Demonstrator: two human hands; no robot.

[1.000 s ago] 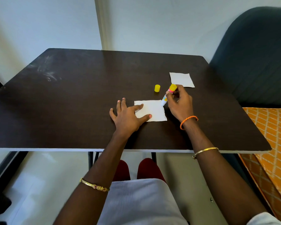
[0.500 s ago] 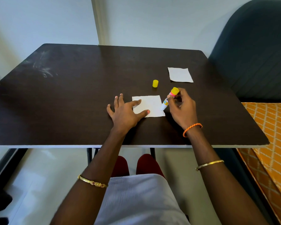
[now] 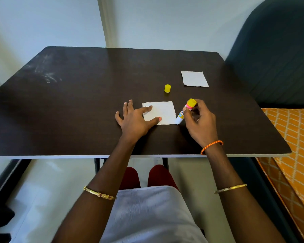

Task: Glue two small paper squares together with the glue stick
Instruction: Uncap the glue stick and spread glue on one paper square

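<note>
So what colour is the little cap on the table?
Yellow. The cap shows plainly in the head view.

Left hand (image 3: pixel 136 120) pins paper square (image 3: pixel 162 112) — right hand (image 3: pixel 199 122) holds glue stick (image 3: pixel 185 111) at its edge.

A dark brown table (image 3: pixel 77 111) is seen, with two white paper squares (image 3: pixel 162 112) (image 3: pixel 194 79) and a yellow cap (image 3: pixel 167 88). The glue stick (image 3: pixel 185 111) is coloured yellow, pink and white. At three o'clock, orange fabric (image 3: pixel 295 137) is crossed by a pale lattice pattern.
</note>
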